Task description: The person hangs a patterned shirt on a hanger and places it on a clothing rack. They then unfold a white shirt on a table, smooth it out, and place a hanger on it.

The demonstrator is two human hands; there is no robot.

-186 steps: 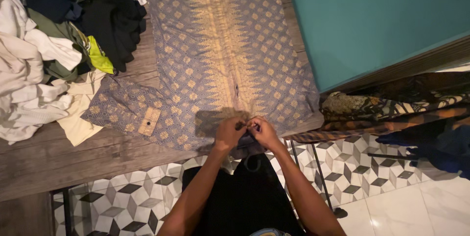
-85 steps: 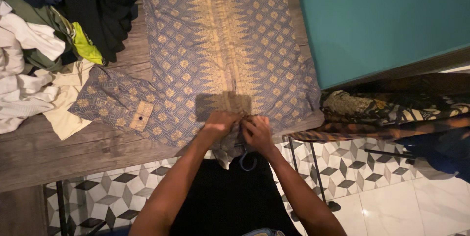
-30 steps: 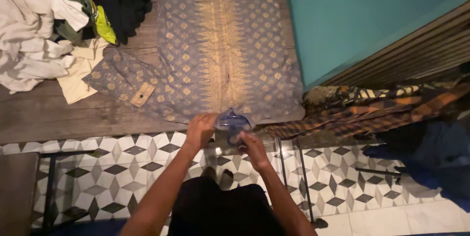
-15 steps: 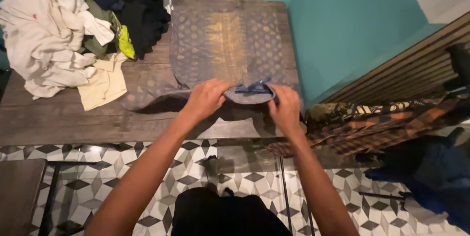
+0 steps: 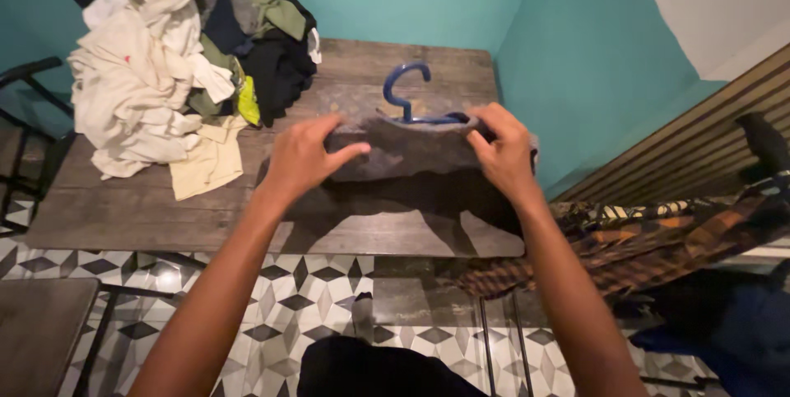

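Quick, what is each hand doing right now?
Left hand: closed on the patterned shirt, at its left shoulder.
Right hand: closed on the shirt's right shoulder, over the blue hanger.

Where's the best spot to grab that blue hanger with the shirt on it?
Probably the blue hook, taken from above: it sticks up bare over the patterned shirt, while the hanger's arms are covered by cloth, where the left hand and right hand hold the shoulders.

Our left hand (image 5: 302,158) and right hand (image 5: 503,148) gripping patterned shirt (image 5: 409,148) on blue hanger (image 5: 406,91), lifted above our wooden table (image 5: 148,214), clothes pile (image 5: 177,68) beside
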